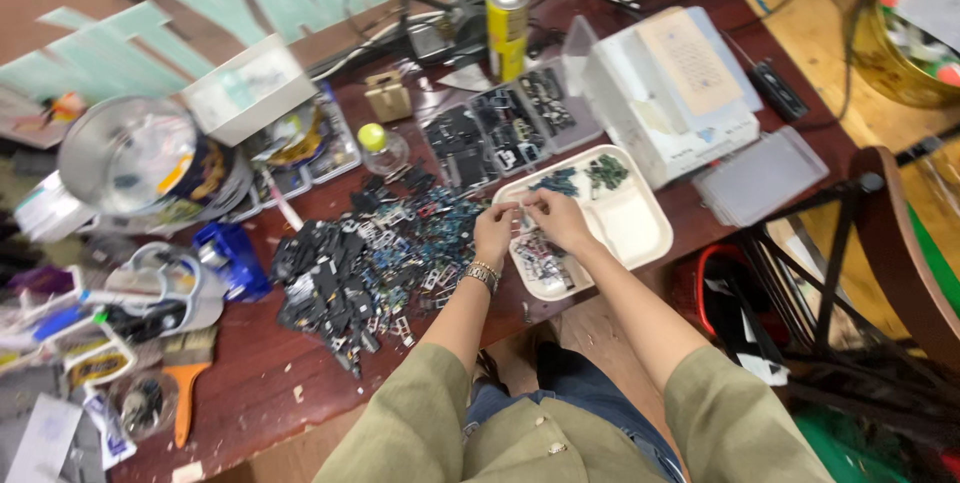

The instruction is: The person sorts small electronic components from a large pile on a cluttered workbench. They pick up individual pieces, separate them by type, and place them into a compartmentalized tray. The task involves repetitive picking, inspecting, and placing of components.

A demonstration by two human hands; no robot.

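- The left hand (493,230) and right hand (560,220) meet fingertip to fingertip over the near left part of a white divided tray (640,233), fingers pinched together on a small part (521,209) (too tiny to tell its kind).
- The tray holds sorted dark and green bits in its compartments.
- Just left of the hands lies a heap of small black and metal parts (355,268) on the dark red table (260,383).
- A yellow spray can (507,11) stands at the far side.
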